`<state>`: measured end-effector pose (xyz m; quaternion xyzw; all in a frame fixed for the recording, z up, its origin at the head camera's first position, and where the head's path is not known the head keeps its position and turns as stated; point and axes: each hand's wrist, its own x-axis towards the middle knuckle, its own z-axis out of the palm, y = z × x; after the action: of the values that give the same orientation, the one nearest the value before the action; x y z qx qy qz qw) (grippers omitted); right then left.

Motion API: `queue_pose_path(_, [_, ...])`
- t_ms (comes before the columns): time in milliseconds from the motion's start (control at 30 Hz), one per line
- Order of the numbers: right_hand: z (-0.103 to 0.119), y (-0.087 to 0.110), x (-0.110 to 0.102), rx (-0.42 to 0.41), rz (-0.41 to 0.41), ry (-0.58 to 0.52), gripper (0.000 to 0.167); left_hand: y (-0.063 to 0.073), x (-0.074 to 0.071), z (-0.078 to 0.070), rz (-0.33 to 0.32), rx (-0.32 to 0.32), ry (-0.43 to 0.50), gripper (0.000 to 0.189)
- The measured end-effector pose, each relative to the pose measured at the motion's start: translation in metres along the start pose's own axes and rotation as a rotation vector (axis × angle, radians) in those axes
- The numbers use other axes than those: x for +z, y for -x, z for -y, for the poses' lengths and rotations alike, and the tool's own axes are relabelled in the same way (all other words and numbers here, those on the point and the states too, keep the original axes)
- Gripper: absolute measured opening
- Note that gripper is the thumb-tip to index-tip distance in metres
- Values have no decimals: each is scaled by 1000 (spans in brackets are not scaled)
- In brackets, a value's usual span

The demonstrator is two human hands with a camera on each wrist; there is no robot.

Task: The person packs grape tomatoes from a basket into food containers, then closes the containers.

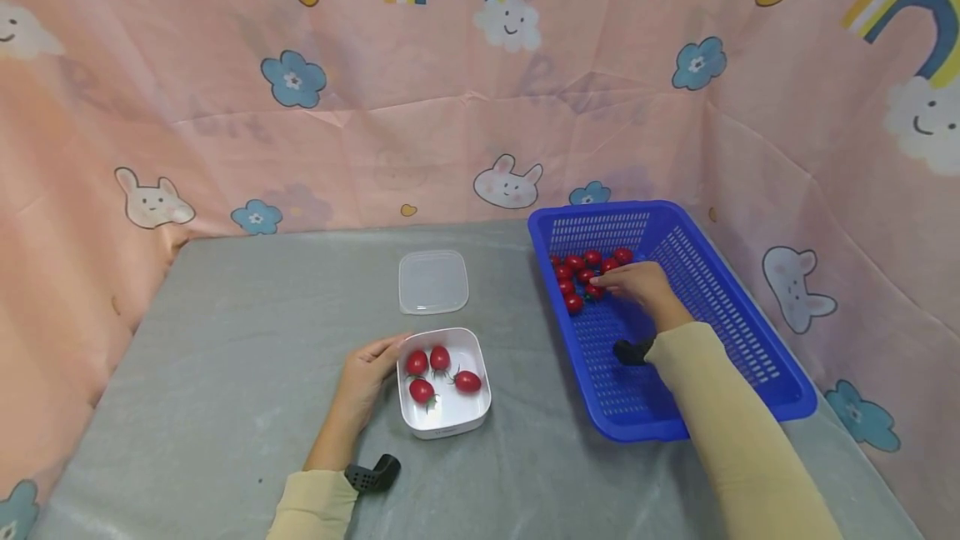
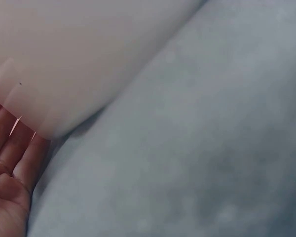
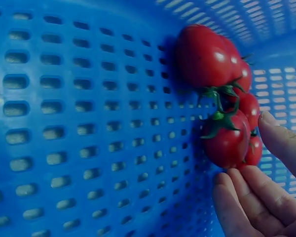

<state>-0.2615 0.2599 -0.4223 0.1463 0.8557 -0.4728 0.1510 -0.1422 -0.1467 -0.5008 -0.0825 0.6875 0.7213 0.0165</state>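
In the head view my left hand (image 1: 363, 377) rests against the left side of a white square box (image 1: 448, 417). The left wrist view has its fingers lying straight along the pale box wall (image 2: 64, 64). Several small red tomatoes (image 1: 467, 382) with green stems lie in the box. My right hand (image 1: 637, 286) reaches into a blue plastic basket (image 1: 772, 386), where more tomatoes (image 1: 573, 262) are bunched at the far left end. From the right wrist, thumb and fingers stand apart with fingertips (image 3: 249, 173) right at a tomato (image 3: 227, 143).
A translucent square lid (image 1: 433, 282) lies behind the box on the grey tablecloth (image 1: 247, 357). The basket's raised rim surrounds the right hand. A pink patterned curtain (image 1: 420, 132) stands along the back and both sides.
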Motion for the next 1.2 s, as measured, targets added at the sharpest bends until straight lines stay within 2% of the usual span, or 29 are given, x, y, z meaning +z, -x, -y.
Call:
queue_pose_path(200, [-1, -3, 5, 52, -7, -21, 59, 1, 0, -2, 8, -13, -6, 32])
queue_pose_path(433, [-2, -5, 8, 15, 12, -76, 53, 1, 0, -3, 9, -10, 3, 33])
queue_pose_path(733, [-1, -5, 10, 20, 9, -85, 51, 2, 1, -4, 19, -7, 15, 35])
queue_pose_path(900, [-1, -4, 5, 14, -58, -61, 54, 1, 1, -3, 16, 9, 19, 33])
queue_pose_path(967, [2, -1, 2, 13, -75, -58, 57, 2, 1, -3, 16, 14, 16, 33])
queue_pose_path(1200, [32, 15, -1, -54, -38, -194, 67, 1, 1, -3, 12, -1, 25, 33])
